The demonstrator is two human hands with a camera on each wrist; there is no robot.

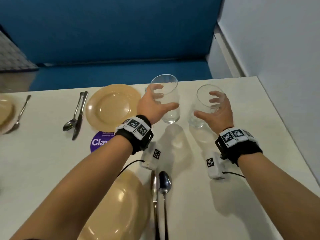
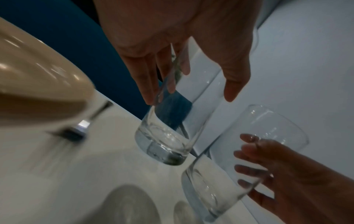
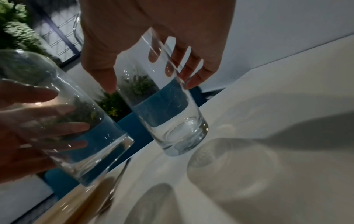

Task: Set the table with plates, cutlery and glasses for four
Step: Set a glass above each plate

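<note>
I hold two clear empty glasses, one in each hand, over the far right part of the white table (image 1: 251,153). My left hand (image 1: 168,99) grips the left glass (image 1: 170,113), thumb on the near side and fingers curled round the far side. My right hand (image 1: 205,106) grips the right glass (image 1: 197,120) the same way. Both glasses tilt and hang just above their shadows. In the left wrist view my left hand (image 2: 189,94) wraps the left glass (image 2: 168,136). In the right wrist view my right hand (image 3: 149,84) wraps the right glass (image 3: 172,121).
A tan plate (image 1: 112,104) lies left of the left glass, with a spoon and knife (image 1: 76,115) beside it. A near plate (image 1: 117,205) has a knife (image 1: 155,196) and spoon (image 1: 165,184) at its right. A third plate (image 1: 5,113) and fork (image 1: 19,116) lie far left. Behind the table is a blue bench (image 1: 121,32).
</note>
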